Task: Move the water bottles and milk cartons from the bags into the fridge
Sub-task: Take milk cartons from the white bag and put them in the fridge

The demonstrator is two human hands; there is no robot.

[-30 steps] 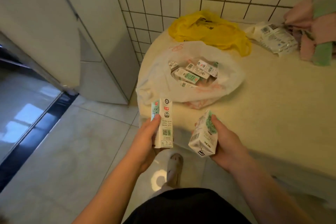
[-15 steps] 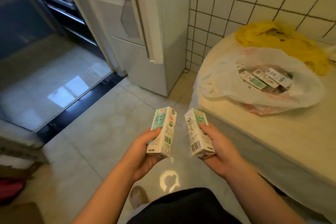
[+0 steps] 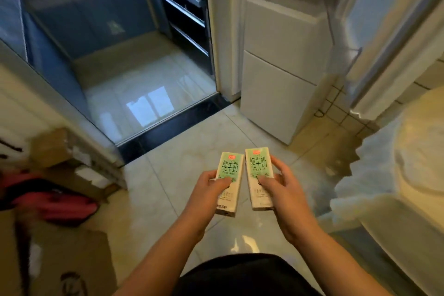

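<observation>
My left hand (image 3: 207, 193) grips a white and green milk carton (image 3: 229, 170), thumb across its front. My right hand (image 3: 283, 190) grips a second, matching milk carton (image 3: 258, 166). Both cartons are held side by side over the tiled floor, fronts up. The white fridge (image 3: 276, 65) stands ahead and to the right, its lower doors closed. A blurred open fridge door (image 3: 384, 38) hangs at the upper right. A white plastic bag (image 3: 365, 175) shows at the table's left edge on the right; its contents are out of view.
The round table (image 3: 422, 151) fills the right edge. Cardboard boxes (image 3: 55, 149) and a red bag (image 3: 48, 202) lie on the floor at the left. A dark threshold (image 3: 168, 127) leads into a kitchen with shelves (image 3: 185, 14) ahead.
My view has swung left from the table toward the fridge and kitchen doorway. Both cartons have turned fronts up and come close together. The bags have slid out of view to the right.
</observation>
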